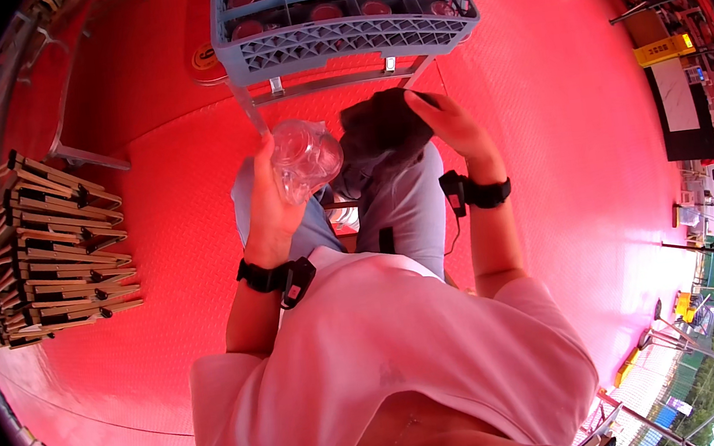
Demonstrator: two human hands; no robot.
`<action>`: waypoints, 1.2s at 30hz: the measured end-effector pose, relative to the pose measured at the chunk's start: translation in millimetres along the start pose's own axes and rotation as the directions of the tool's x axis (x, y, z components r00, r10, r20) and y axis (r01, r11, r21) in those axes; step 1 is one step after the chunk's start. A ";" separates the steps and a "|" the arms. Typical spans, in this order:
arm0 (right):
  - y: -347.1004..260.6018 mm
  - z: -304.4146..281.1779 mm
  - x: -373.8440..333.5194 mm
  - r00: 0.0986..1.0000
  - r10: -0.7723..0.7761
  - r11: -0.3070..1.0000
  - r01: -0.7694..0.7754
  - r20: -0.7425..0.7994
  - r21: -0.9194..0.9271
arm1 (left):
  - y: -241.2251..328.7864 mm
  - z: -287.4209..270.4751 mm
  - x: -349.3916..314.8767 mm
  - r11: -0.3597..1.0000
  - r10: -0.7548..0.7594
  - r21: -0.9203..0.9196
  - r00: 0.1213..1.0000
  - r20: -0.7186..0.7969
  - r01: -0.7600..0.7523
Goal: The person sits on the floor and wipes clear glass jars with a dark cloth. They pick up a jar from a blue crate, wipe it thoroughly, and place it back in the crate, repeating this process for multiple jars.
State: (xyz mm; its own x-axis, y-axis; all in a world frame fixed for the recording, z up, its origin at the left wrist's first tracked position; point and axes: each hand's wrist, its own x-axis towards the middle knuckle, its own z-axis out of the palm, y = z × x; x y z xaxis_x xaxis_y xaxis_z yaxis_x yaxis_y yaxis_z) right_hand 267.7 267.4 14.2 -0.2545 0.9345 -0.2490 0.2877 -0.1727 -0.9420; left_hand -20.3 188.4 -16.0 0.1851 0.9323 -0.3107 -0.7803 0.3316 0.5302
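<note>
My left hand (pixel 270 193) is wrapped round a clear drinking glass (pixel 308 160) with a rounded body, held above my lap. Its rim and base are hard to tell apart through the glare. In my right hand (pixel 463 130) is a bunched dark cloth (pixel 383 127), thumb on top and the other fingers mostly hidden. A small gap lies between the cloth and the glass. Just ahead of my knees, a grey plastic glass rack (pixel 346 45) is divided into square compartments. Several glasses (pixel 326 12) stand in them, showing round ends upward.
The rack sits on a metal-legged stand (pixel 319 84). At my left is a pile of folded frames (pixel 69 247) with tan bars and dark straps. A metal-framed table (pixel 76 154) stands beyond it. Shelving with a yellow box-like object (pixel 663 50) lines the far right of the red floor (pixel 561 156).
</note>
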 end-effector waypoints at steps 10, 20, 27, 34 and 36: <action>-18.8 1.6 -1.5 0.995 -0.041 0.843 -0.014 0.089 0.538 | 0.7 0.2 3.9 1.000 -0.013 -0.008 1.000 -0.010 0.013; -25.1 -2.5 -22.1 0.943 -0.144 0.709 -0.114 0.301 0.696 | 0.7 -6.5 13.1 0.997 -0.048 -0.049 0.972 0.230 0.061; -46.5 36.5 -15.6 0.920 -0.080 0.821 -0.157 0.383 0.549 | -18.5 -5.1 20.6 0.923 -0.201 -0.234 0.900 0.386 0.306; -56.4 32.2 -14.9 0.886 -0.285 0.956 0.288 0.365 0.048 | -16.8 4.5 14.7 0.930 -0.247 -0.194 0.923 0.297 0.311; -47.2 36.1 -6.7 0.797 -0.523 0.796 0.583 0.303 -0.160 | -15.3 9.6 14.1 0.928 -0.261 -0.181 0.914 0.311 0.327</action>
State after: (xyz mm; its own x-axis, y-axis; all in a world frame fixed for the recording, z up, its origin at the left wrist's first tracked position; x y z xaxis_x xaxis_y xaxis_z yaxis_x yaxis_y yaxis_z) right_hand 222.5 258.1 52.3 -0.6331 0.7403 0.2260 0.2282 0.4575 -0.8595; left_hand -0.1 197.9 -20.9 0.5586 0.8103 -0.1770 -0.7715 0.5859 0.2478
